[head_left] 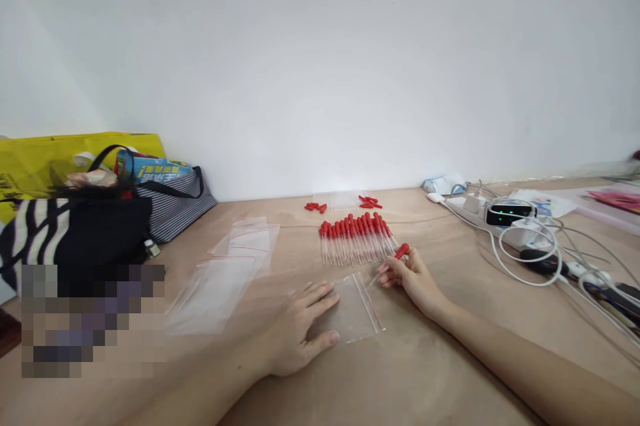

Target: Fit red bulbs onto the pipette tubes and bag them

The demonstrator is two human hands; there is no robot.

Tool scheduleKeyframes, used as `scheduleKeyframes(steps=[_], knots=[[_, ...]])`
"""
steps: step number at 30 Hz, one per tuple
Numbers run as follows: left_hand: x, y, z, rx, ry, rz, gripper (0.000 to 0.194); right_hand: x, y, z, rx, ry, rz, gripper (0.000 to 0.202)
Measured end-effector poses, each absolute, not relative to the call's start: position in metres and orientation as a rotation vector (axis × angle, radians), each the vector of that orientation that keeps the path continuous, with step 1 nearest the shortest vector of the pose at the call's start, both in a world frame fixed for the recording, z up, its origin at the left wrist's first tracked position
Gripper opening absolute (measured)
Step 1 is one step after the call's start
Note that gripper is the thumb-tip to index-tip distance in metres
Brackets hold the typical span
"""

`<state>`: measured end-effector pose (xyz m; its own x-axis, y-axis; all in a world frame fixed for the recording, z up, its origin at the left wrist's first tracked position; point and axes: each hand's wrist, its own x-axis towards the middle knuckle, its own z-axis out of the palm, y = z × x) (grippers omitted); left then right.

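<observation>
My right hand [407, 274] pinches a dropper [401, 251] with a red rubber bulb and a thin clear tube. The tube's tip points down and left, at the mouth of a clear zip bag [356, 313]; I cannot tell whether it is inside. On the left part of that bag lies my left hand [306, 326], flat with the fingers apart. Just beyond the hands, a row of several similar droppers [353, 239] rests with the red bulbs away from me. Further back are loose red bulbs [370, 202] and clear tubes [344, 200].
More clear zip bags [215, 293] overlap on the table to the left. Cloth bags [180, 203] and a yellow bag [145, 143] stand at the far left. A power strip [510, 214] with tangled white cables [500, 259] occupies the right side. A white wall closes off the back.
</observation>
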<state>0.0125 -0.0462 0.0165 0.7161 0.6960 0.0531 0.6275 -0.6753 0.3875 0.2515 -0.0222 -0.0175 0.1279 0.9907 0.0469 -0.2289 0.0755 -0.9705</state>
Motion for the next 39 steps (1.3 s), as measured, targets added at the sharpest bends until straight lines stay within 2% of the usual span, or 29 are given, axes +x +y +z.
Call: scheduleKeyframes(steps=[5,12,16,19,25,30,39], knots=[[0.013,-0.044,0.014,2.551,1.023,0.29,0.05,0.253,-0.025,-0.016,-0.959,-0.933,1.361,0.037],[0.01,-0.045,0.018,2.476,1.09,0.262,0.063,0.259,-0.028,-0.016,-0.883,-0.98,1.568,0.023],[0.009,-0.043,0.018,2.47,1.078,0.256,0.06,0.266,-0.025,-0.016,-1.003,-1.193,1.467,0.024],[0.01,-0.042,0.016,2.509,1.018,0.359,0.05,0.272,-0.023,-0.018,-1.123,-1.36,1.356,0.025],[0.01,-0.041,0.015,2.536,0.986,0.47,0.037,0.273,-0.023,-0.022,-1.082,-1.521,1.277,0.023],[0.003,-0.039,0.017,2.515,0.977,0.359,0.04,0.271,-0.027,-0.022,-1.018,-1.539,1.388,0.028],[0.003,-0.036,0.015,2.551,0.945,0.334,0.043,0.262,-0.032,-0.018,-1.058,-1.703,1.17,0.023]])
